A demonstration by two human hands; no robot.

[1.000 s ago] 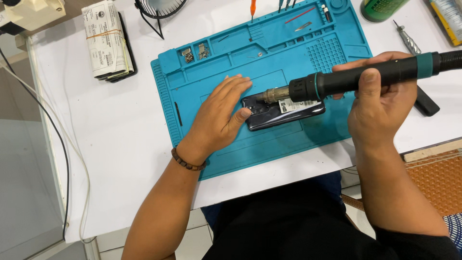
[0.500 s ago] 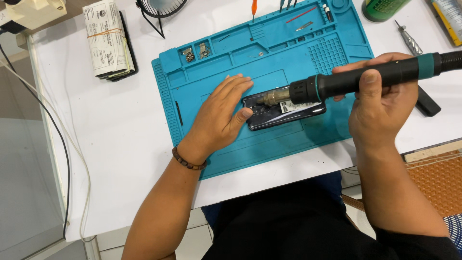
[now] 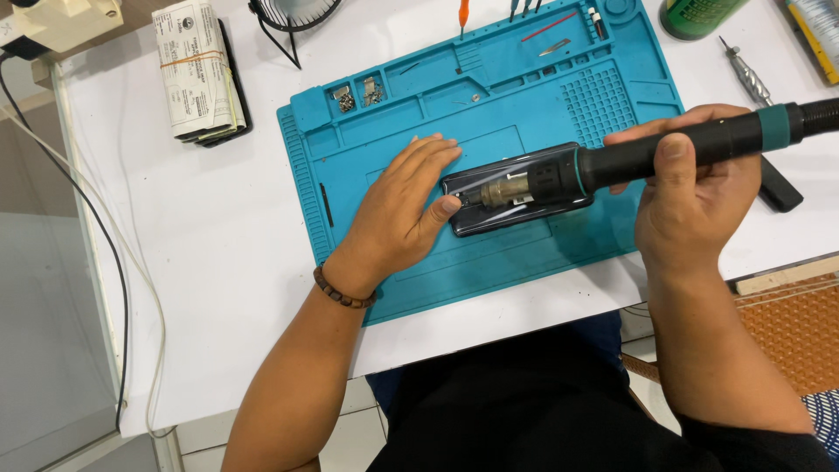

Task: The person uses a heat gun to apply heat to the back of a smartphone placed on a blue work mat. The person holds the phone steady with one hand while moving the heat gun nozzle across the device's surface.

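Gripping the black handle of a hot-air tool (image 3: 664,153), the right hand (image 3: 690,197) has its fingers curled round the barrel and the thumb laid across the top. The tool's long axis runs nearly level, left to right, with a slight rise toward the cord end; its metal nozzle points left, away from the right fingers and toward the left fingertips. That nozzle sits over a dark phone (image 3: 516,205), though whether it touches cannot be told. The phone lies flat on a teal mat (image 3: 393,122), its long axis also left to right, roughly in line with the tool. The left hand (image 3: 393,218) rests palm down on the mat, fingers spread and nearly straight, closed on nothing; its thumb tip presses the phone's left end, and the other fingertips lie just above that end. A bead bracelet (image 3: 341,293) circles the left wrist.
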